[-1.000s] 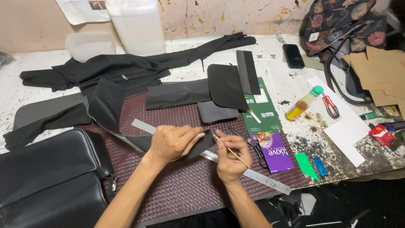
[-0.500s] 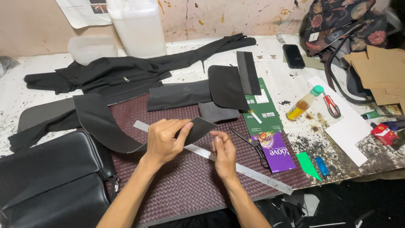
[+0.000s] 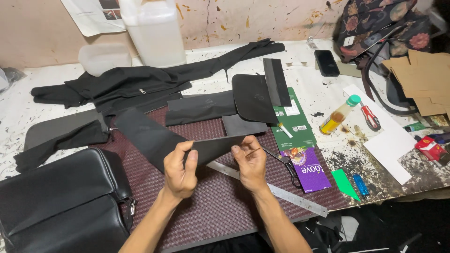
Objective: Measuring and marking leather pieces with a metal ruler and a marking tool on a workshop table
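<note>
From the head camera, the person is holding a curved black leather piece up off the bench, above the woven maroon mat near the front edge. The left hand is pinching the piece's lower edge between thumb and curled fingers; the right hand is pinching its right tip, and seems also to be gripping a thin stick-like tool, though that is hard to make out. The piece is already cut to shape and is not joined to anything; more cut black panels are lying loose toward the middle of the bench, so assembly looks largely undone. A steel ruler and scissors are lying on the mat just beside the right hand. A black bag is sitting at the front left corner. The bench is paint-spattered, backing onto a stained wall.
</note>
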